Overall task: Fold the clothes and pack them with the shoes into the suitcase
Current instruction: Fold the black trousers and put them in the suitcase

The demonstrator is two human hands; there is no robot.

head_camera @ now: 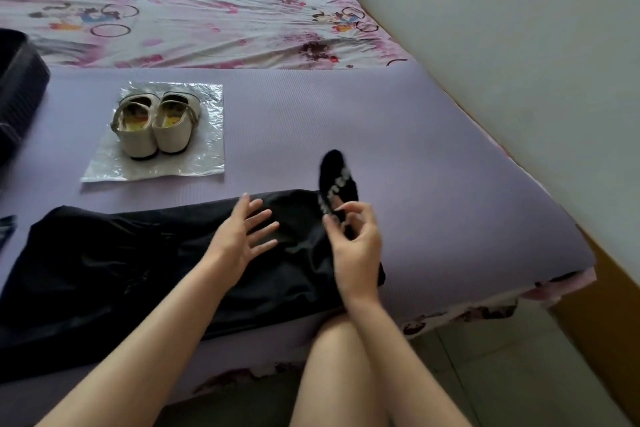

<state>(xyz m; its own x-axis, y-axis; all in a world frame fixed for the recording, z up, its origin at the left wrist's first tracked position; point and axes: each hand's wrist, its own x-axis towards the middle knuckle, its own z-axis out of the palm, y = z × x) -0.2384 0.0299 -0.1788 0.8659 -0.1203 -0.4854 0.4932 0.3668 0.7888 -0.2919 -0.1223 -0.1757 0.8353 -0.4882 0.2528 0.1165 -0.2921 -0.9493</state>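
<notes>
My right hand (353, 246) is raised over the near end of the bed. Its grip is pinched on the cuff of a black sock (337, 177) with pale lettering, so the sock stands up with its toe pointing away, probably so I can straighten it before folding. My left hand (242, 236) is flat with the fingers spread and nothing in its grip. It sits over the black garment (138, 270), ready, I judge, to smooth it, though I cannot tell whether the palm touches the cloth. That garment lies lengthwise across the purple mat (415, 149), close to me and within reach of both hands. The shoes (156, 125), a pale pair side by side with heels toward me, sit on a clear plastic bag (207, 156) farther up the mat, which I take to be keeping the soles off the bedding. The suitcase (20, 87) is at the far left, well apart from my hands and cut off by the frame, so I cannot tell whether it is open or what it holds. The garment is too dark to tell its kind, the sock's lettering is blurred, and a dark scrap (7, 225) at the left edge is mostly out of view.
</notes>
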